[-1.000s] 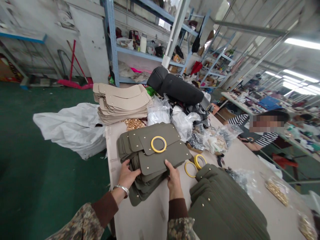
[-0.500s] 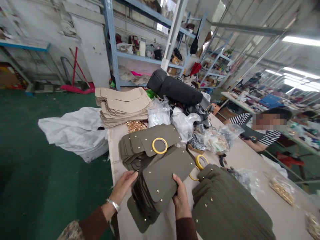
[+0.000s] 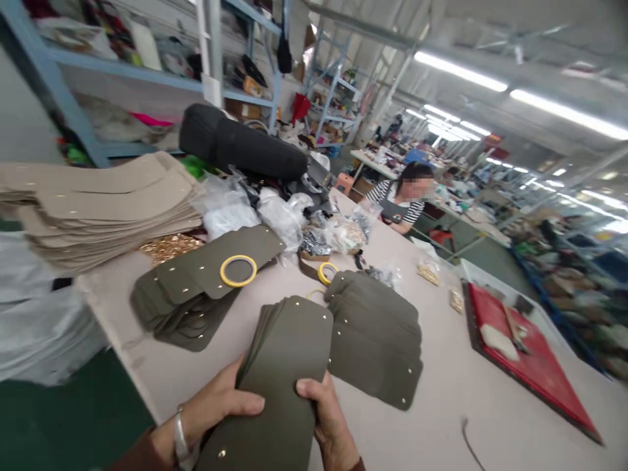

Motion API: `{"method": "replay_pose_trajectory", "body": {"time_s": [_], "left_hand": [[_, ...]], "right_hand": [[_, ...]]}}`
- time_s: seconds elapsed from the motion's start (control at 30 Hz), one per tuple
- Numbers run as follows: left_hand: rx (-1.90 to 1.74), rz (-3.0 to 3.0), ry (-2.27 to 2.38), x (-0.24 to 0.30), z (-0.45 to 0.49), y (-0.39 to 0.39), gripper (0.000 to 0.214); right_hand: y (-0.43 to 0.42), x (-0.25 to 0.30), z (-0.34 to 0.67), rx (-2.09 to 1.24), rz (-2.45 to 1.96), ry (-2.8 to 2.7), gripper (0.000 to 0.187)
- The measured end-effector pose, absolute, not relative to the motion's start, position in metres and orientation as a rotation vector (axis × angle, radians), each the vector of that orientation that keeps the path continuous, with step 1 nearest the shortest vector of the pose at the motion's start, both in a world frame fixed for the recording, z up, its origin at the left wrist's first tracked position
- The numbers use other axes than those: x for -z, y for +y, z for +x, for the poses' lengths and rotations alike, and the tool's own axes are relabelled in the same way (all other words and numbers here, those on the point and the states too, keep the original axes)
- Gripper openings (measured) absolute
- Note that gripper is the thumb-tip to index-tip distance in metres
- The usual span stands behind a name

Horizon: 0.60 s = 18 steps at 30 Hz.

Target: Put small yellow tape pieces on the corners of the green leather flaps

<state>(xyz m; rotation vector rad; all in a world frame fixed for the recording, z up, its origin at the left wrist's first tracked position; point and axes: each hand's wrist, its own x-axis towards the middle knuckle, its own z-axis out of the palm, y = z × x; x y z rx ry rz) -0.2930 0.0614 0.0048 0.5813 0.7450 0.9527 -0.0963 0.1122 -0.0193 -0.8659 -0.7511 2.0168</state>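
Observation:
Between my two hands is a stack of dark olive panels (image 3: 279, 366) with rounded corners and small gold studs. My left hand (image 3: 223, 402) grips its left edge, thumb on top. On the right edge my right hand (image 3: 326, 415) is closed the same way, its fingers hidden underneath. A second pile of olive panels (image 3: 375, 340) lies fanned on the table just to the right. Another olive pile (image 3: 181, 281) sits behind to the left, with a yellow-rimmed tape roll (image 3: 238, 271) on it. A second tape roll (image 3: 327, 273) lies behind the held stack.
Beige panels (image 3: 108, 203) are piled at the back left beside gold studs (image 3: 169, 248). Clear plastic bags (image 3: 279, 216) and a black roll (image 3: 245, 144) stand at the back. A red board (image 3: 530, 360) with a hammer lies at right. A person (image 3: 400, 199) sits beyond the table.
My view has swung right. The olive stack, loosely held at the left before, is now lifted and gripped from both sides, nearer the right-hand pile.

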Motion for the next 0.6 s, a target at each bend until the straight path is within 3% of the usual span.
{"method": "replay_pose_trajectory", "body": {"time_s": [0.13,0.3,0.43,0.6], "left_hand": [[-0.787,1.004,0.874,-0.056,-0.267,0.087,0.08],[-0.347,1.904,1.152,-0.105,-0.199,0.139,0.087],[0.049,2.484,1.138,-0.076,-0.128,0.181,0.083],[0.204,2.579,1.157,-0.018,-0.074,0.21,0.077]], "right_hand": [[0.094,0.003,-0.059,-1.847,-0.766,-0.66,0.063],[0.08,0.033,0.0,-1.627,-0.868,-0.433,0.055],[0.086,0.071,0.025,-1.602,-1.237,-0.311,0.055],[0.073,0.089,0.05,-1.723,-1.612,-0.324,0.068]]}}
